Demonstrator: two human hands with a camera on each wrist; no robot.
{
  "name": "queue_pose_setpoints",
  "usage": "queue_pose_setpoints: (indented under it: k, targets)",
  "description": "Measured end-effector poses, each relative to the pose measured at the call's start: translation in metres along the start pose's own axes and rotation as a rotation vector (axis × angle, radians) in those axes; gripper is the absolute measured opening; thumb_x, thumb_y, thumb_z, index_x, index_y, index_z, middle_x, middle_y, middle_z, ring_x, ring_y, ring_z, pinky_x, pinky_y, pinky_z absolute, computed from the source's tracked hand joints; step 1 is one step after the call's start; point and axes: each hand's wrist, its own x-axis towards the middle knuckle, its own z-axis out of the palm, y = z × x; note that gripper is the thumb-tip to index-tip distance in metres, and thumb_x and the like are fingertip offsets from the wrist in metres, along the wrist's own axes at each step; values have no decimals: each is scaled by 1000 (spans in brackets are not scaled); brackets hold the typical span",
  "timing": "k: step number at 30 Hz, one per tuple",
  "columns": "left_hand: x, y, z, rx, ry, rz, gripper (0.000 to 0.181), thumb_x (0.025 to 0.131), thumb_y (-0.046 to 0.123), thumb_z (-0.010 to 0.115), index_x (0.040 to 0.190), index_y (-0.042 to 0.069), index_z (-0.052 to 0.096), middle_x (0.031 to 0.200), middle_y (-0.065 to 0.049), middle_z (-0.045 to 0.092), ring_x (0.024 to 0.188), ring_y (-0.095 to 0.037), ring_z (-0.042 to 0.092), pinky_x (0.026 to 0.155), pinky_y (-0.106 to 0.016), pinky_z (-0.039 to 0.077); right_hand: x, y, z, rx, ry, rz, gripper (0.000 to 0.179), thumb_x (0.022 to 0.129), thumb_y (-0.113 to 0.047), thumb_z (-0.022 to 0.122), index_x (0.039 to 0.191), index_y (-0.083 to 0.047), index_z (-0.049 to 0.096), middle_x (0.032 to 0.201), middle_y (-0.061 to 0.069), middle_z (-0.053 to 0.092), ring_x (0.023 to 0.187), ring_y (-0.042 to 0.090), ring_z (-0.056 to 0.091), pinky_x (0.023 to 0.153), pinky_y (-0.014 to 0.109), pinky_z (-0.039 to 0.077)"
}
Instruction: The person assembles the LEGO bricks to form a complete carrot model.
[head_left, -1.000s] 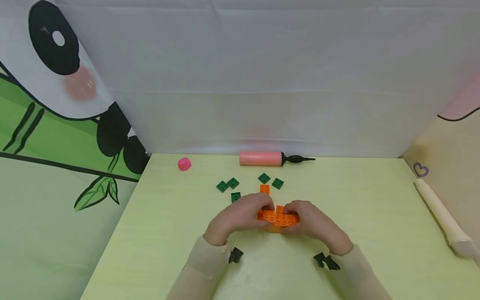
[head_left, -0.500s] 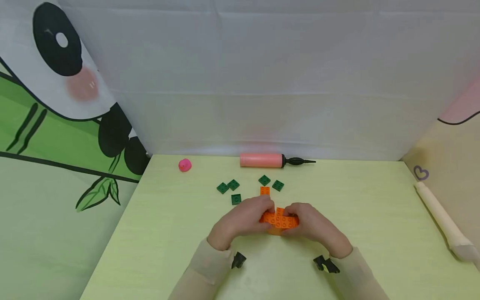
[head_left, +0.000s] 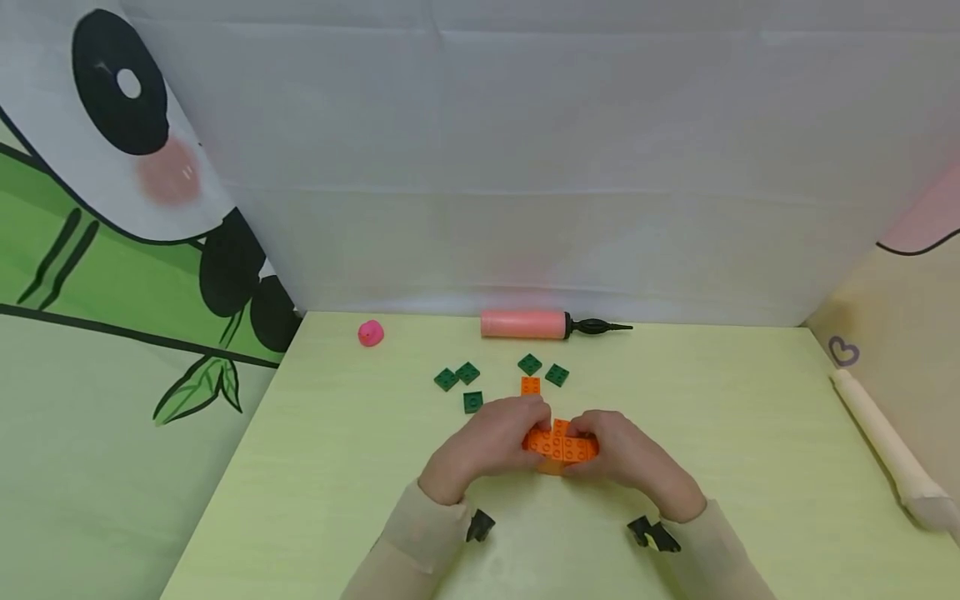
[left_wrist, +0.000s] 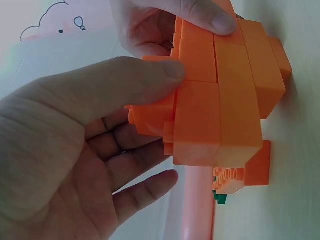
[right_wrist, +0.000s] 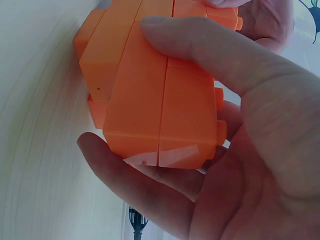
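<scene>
A stepped build of orange toy building bricks (head_left: 564,448), several layers deep, is held low over the table between both hands. My left hand (head_left: 491,437) grips its left end; in the left wrist view the thumb (left_wrist: 150,80) presses the smooth side while the other fingers lie behind and below. The right end is in my right hand (head_left: 626,454). Seen from the right wrist, that thumb (right_wrist: 190,37) lies across the side, with the fingers curled beneath. One loose orange brick (head_left: 531,386) lies just beyond the left hand. The hands cover parts of the build.
Several green bricks (head_left: 473,402) lie scattered behind the hands. Along the table's back edge are a pink hand pump (head_left: 525,324) with a black nozzle and a small pink object (head_left: 371,333). A pale pole-like thing (head_left: 885,450) lies along the right side.
My left hand has shifted slightly right, closer to the right hand, which stays nearly still. Both keep their hold on the orange bricks. The whole head view has drifted slightly.
</scene>
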Motion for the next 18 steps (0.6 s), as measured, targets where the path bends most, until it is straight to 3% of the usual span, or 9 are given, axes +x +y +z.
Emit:
queue_pose_setpoints:
  k: [12,18]
  targets:
    - [0,-15,6,-178,-15,21,32,84,13,86,92,19,56,86,8,53,78,-12,49,69,-25,39,-2,1,3,9,-4,-19,30,77,-20,94,97,-14,72,85,-10,61,77,12,52,70,27,46]
    - [1,-18,6,-210,-26,35,32,85,16,86,93,21,56,86,8,52,79,-10,49,69,-24,38,-3,-1,-1,3,-13,-20,31,78,-22,93,99,-13,73,88,-10,62,78,12,53,71,28,46]
